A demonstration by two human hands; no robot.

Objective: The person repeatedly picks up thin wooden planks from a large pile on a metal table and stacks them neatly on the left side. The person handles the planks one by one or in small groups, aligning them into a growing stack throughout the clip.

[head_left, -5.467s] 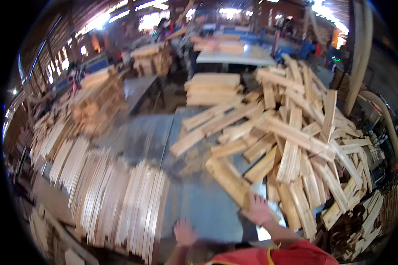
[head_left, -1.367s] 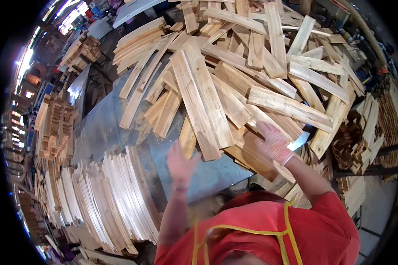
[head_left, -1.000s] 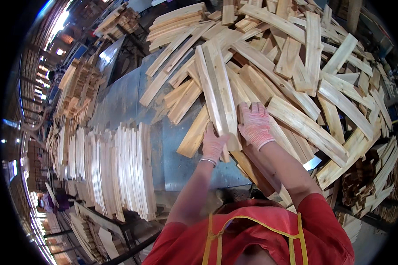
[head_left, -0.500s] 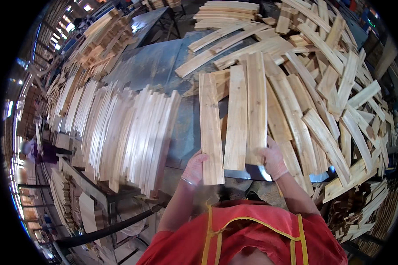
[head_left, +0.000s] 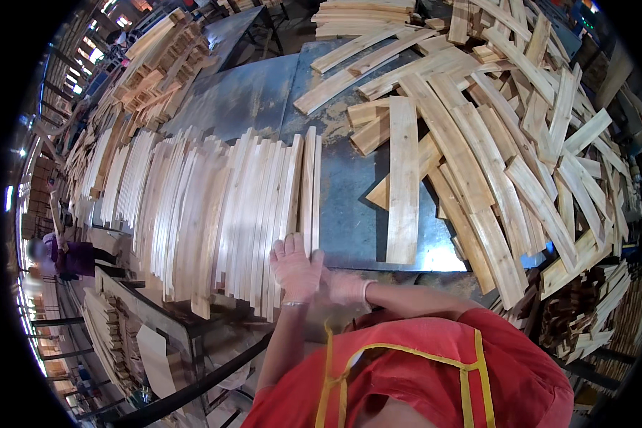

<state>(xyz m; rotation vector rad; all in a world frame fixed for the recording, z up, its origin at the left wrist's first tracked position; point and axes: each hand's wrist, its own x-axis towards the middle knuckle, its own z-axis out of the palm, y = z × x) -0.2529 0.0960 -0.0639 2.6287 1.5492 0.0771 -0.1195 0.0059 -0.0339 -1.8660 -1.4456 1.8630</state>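
Note:
My left hand [head_left: 297,269], in a pale glove, lies with its fingers stretched out over the near part of a long row of wooden planks [head_left: 246,207] standing on edge. Close beside it is my right hand [head_left: 347,287], also gloved, at the near ends of the row's rightmost planks [head_left: 309,178]. Its fingers are blurred and partly hidden by the left hand. One flat plank [head_left: 404,182] lies alone on the metal table, to the right of the row.
A heap of loose planks [head_left: 521,143] spreads over the right of the metal table [head_left: 349,235]. Stacked wood [head_left: 160,68] stands at the far left, more planks [head_left: 364,20] at the back. A black bar [head_left: 192,378] crosses the lower left. Another person [head_left: 71,253] stands at far left.
Both hands have moved left to the row. Planks they held over the table now stand on edge at the row's right end. My left hand has let go and spread its fingers.

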